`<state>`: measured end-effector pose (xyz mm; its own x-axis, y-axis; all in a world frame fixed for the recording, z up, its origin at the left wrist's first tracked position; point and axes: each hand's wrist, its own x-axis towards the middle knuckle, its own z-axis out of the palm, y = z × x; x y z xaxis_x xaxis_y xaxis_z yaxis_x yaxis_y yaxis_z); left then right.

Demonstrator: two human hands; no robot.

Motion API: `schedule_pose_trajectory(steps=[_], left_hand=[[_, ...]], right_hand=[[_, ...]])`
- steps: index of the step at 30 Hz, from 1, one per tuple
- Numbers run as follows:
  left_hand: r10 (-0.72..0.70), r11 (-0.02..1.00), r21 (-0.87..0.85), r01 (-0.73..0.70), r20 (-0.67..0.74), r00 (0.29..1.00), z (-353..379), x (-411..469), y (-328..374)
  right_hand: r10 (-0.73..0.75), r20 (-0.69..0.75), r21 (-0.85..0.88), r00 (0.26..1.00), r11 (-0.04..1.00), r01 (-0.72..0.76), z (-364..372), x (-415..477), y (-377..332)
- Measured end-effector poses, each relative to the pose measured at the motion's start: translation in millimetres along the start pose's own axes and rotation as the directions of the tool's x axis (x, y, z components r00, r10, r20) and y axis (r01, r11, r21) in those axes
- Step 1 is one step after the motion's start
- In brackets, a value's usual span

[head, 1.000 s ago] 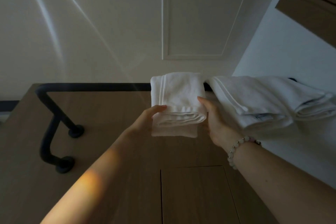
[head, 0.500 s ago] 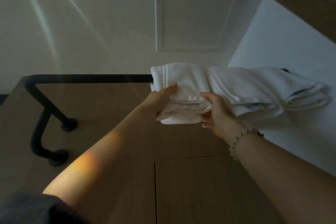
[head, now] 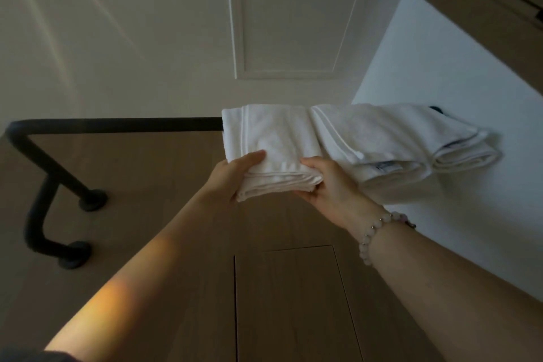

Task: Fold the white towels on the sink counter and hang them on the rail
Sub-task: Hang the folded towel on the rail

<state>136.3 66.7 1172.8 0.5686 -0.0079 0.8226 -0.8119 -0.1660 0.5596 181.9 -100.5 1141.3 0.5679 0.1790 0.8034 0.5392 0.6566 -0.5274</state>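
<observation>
A folded white towel [head: 273, 138] hangs over the black rail [head: 117, 125] just left of two more folded white towels [head: 379, 141], which drape over the rail's right part. My left hand [head: 235, 172] grips the lower left edge of the folded towel, thumb on top. My right hand [head: 326, 182] grips its lower right corner, fingers under the stacked layers. A bead bracelet sits on my right wrist.
The rail's black bracket [head: 44, 200] bends down to two round mounts on the wooden wall panel [head: 176, 185] at the left. A white wall [head: 440, 73] runs along the right, with a wooden cabinet [head: 493, 3] at the top right. A ceiling hatch panel [head: 293, 15] is overhead.
Both hands closed from flat beside the towel to gripping its lower edge. The towel now sits tight against the neighbouring towels on the rail.
</observation>
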Motion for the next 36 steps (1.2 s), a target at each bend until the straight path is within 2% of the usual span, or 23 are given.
schedule_pose_trajectory(steps=[5,8,17,25,27,30,33,34,36], left_hand=[[0.066,0.996,0.076,-0.052,-0.186,0.980,7.9,-10.1,-1.9],[0.099,0.991,0.108,-0.076,-0.232,0.968,11.8,-14.2,-3.5],[0.081,0.995,0.073,-0.066,-0.214,0.973,13.2,-17.6,-2.4],[0.096,0.989,0.129,-0.068,-0.223,0.970,12.8,-17.7,-8.7],[0.162,0.971,0.208,-0.115,-0.221,0.962,16.2,-34.2,-22.8],[0.217,0.916,0.385,-0.116,-0.230,0.949,16.3,-70.0,-61.7],[0.161,0.895,0.446,-0.031,-0.259,0.952,11.7,-114.4,-105.4],[0.136,0.867,0.499,0.017,-0.270,0.953,9.5,-132.1,-119.9],[0.128,0.747,0.663,0.047,-0.213,0.969,6.9,-174.2,-149.6]], right_hand=[[-0.043,-0.065,0.085,0.997,0.995,0.048,0.1,-9.3,6.8],[-0.054,-0.064,0.091,0.996,0.994,0.060,1.1,-12.5,7.2],[-0.070,-0.061,0.086,0.996,0.994,0.075,1.7,-22.5,9.8],[-0.048,-0.069,-0.057,0.996,0.997,0.044,7.4,-23.6,9.4],[-0.055,-0.104,-0.140,0.993,0.989,0.040,9.1,-30.0,20.4],[-0.069,-0.158,-0.365,0.985,0.931,0.006,4.8,-51.6,51.5],[-0.108,-0.220,-0.532,0.969,0.846,-0.027,-10.8,-91.0,92.6],[-0.131,-0.218,-0.613,0.967,0.790,-0.031,-19.7,-109.7,108.5],[-0.158,-0.127,-0.813,0.979,0.582,-0.012,-41.6,-151.9,143.0]])
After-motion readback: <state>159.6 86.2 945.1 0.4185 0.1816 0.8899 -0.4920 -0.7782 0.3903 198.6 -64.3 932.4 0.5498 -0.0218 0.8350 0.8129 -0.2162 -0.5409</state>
